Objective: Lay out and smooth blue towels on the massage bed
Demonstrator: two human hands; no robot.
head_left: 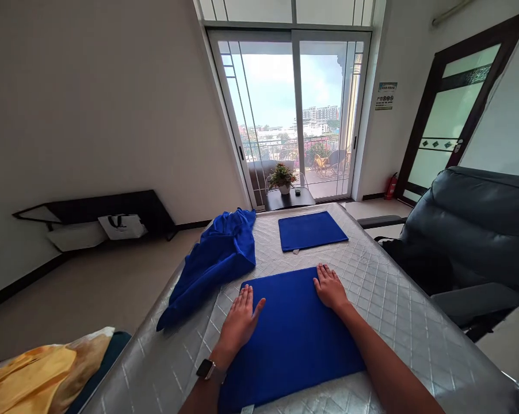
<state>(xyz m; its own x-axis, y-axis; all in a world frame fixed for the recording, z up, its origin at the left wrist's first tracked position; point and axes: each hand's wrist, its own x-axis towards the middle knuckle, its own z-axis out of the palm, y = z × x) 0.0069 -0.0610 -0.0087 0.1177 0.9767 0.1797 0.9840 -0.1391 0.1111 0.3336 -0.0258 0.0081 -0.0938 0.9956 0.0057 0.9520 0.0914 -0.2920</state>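
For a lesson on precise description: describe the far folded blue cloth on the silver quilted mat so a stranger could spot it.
Face the glass sliding door and look down at the silver quilted mat before it. At the mat's door end lies a flat folded blue cloth. Unlike the rumpled blue cloth to its left, it lies smooth; unlike the nearer one, no hand touches it.

A flat, rectangular folded blue towel [292,345] lies smooth and squared on the near end of a quilted silver mattress [408,322].
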